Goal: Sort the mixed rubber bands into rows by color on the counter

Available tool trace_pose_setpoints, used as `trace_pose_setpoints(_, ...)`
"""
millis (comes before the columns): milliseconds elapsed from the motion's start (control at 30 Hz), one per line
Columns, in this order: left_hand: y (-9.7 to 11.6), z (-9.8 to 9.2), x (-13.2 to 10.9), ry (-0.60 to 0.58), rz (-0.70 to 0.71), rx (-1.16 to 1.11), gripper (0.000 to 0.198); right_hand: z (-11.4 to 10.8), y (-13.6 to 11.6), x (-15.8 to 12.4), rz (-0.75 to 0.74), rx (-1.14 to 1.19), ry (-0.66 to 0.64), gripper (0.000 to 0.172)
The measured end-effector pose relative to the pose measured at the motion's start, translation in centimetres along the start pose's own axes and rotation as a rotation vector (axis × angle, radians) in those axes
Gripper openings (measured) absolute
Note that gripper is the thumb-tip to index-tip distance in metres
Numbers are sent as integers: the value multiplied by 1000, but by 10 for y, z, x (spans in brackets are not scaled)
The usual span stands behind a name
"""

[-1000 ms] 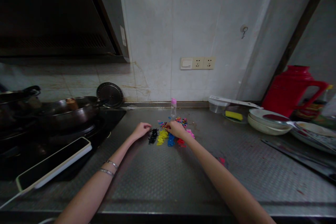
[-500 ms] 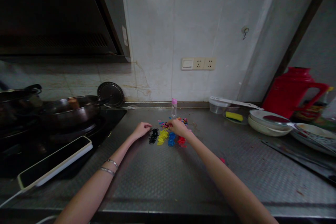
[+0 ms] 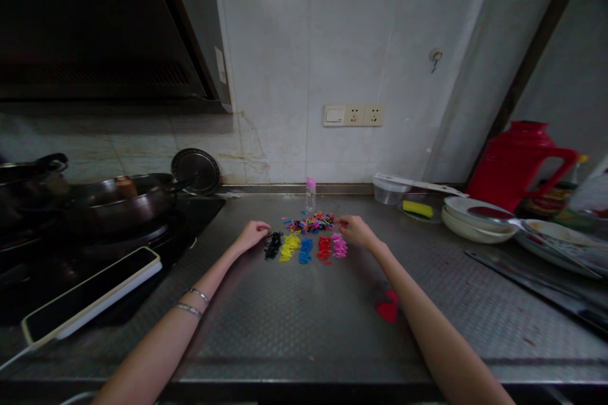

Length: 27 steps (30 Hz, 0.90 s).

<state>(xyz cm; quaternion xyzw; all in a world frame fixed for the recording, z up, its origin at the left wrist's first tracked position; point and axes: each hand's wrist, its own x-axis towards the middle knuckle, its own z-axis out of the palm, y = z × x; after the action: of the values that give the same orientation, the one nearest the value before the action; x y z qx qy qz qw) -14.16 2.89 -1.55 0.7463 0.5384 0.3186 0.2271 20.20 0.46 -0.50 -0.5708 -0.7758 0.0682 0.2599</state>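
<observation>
From where I stand, everything centres on the mixed heap (image 3: pixel 313 223), a scatter of tiny coloured pieces, perhaps little bands, lying on the metal tabletop (image 3: pixel 285 335). On the near side of the heap, five single-colour piles sit in a row: from left to right, the black pile (image 3: pixel 272 245), the yellow pile (image 3: pixel 289 245), the blue pile (image 3: pixel 305 250), the red pile (image 3: pixel 324 249) and the pink pile (image 3: pixel 339 245).

I'd judge the parting by colour well begun, since each pile has a fair number of pieces and looks to be of one colour. The heap, though, is a jumble of many colours, so I'd say a good share is left. How many pieces that means, I can't count from here.

The right hand (image 3: pixel 357 231) is at the heap's right edge, fingers drawn close together; whether a piece is pinched between them, I can't tell. The left hand (image 3: pixel 254 234) rests left of the heap, just beside the black pile, its fingers curled narrow, and I can't make out anything in them either.

Just beyond the heap stands a clear bottle (image 3: pixel 310 196) with a pink top. Well off to the heap's left, and nearer me, lies a phone (image 3: pixel 90 296); well to its right is a yellow sponge (image 3: pixel 417 209).
</observation>
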Motion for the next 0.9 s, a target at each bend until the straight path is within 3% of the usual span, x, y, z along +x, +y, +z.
trace_pose_setpoints(267, 7, -5, 7, 72, 74, 5, 28, -2, 13, -1, -3, 25, -87, 38)
trace_pose_setpoints(400, 26, 1, 12, -10, 134, 58, 27, -7, 17, -1, 6, 33, -65, 39)
trace_pose_setpoints(633, 61, 29, 27, -228, 284, 303, 24, -6, 9, -4, 28, -6, -56, 36)
trace_pose_setpoints(900, 68, 46, 39, -280, 270, 452, 21, -6, 5, -6, 50, -37, -68, 34)
